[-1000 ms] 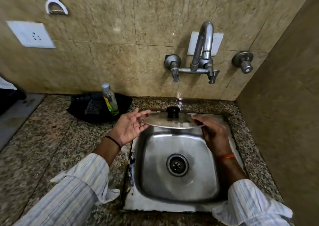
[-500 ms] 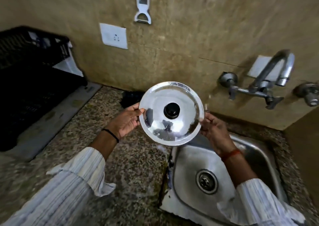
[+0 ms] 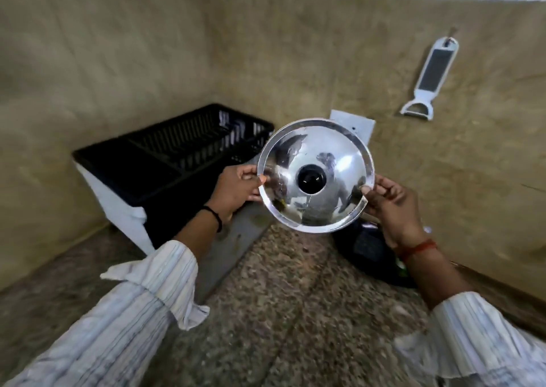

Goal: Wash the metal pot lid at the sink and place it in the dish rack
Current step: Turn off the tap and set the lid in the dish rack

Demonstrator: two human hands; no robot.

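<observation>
Two hands grip one lid [image 3: 315,177] by opposite rims, knob facing the camera | left hand [image 3: 236,189] and right hand [image 3: 390,200] each pinched on the edge | rack [image 3: 165,156] sits just beyond the left hand, to be reached level and slotted upright | grater [image 3: 431,76] hangs above the right hand; nothing is seen blocking the way.

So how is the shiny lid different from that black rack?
The lid is round, silver and mirror-shiny; the rack is boxy, black and slatted. The lid is held up in the air by the left hand and right hand; the rack sits on the counter. Both are kitchen things.
</observation>
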